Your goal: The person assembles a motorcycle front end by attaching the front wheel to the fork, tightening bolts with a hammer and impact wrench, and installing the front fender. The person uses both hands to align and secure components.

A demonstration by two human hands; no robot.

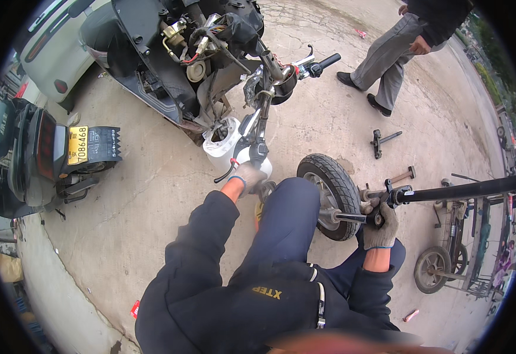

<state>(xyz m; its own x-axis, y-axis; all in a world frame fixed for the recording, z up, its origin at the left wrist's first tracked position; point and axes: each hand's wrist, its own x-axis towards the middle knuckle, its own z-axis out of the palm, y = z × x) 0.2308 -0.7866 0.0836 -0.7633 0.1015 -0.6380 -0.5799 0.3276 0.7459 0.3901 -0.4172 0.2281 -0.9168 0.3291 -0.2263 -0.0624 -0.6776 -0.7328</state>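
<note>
**Both gloved hands on a stripped scooter's front end**

Right hand (380, 225), gloved grey, its grip closed around the long black wrench bar (455, 190) near the axle of the front wheel (330, 194). The wheel stands just left of that grip, against the person's knee. Left hand (247, 175), also gloved, grip wrapped on the fork leg (252, 141) above. Beyond, the dismantled scooter (169, 65) leans on concrete floor (152, 194). A hammer (401, 176) and socket wrench (382, 141) lie past the right grip. A bystander's legs (382, 62) farther off.

roadside repair yard: stripped scooter (199, 65), scattered tools (383, 141)
</note>
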